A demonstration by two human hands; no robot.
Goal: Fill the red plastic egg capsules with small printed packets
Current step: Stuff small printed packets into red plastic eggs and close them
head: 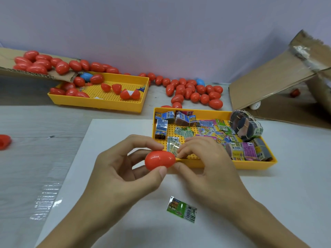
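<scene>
A red egg capsule (159,160) is held above the white sheet (125,221) in the middle of the view. My left hand (121,169) grips it between thumb and forefinger. My right hand (202,163) pinches the egg's right end with curled fingers. The capsule looks closed. A small green printed packet (181,209) lies on the sheet below my hands. Just behind my right hand sits a yellow tray (250,164) holding several printed packets (207,129).
A second yellow tray (100,102) at back left holds red eggs and open halves. More red eggs (195,92) lie loose at the back and on a cardboard flap (10,67). A cardboard box (279,83) stands at right. One red half (4,141) lies far left.
</scene>
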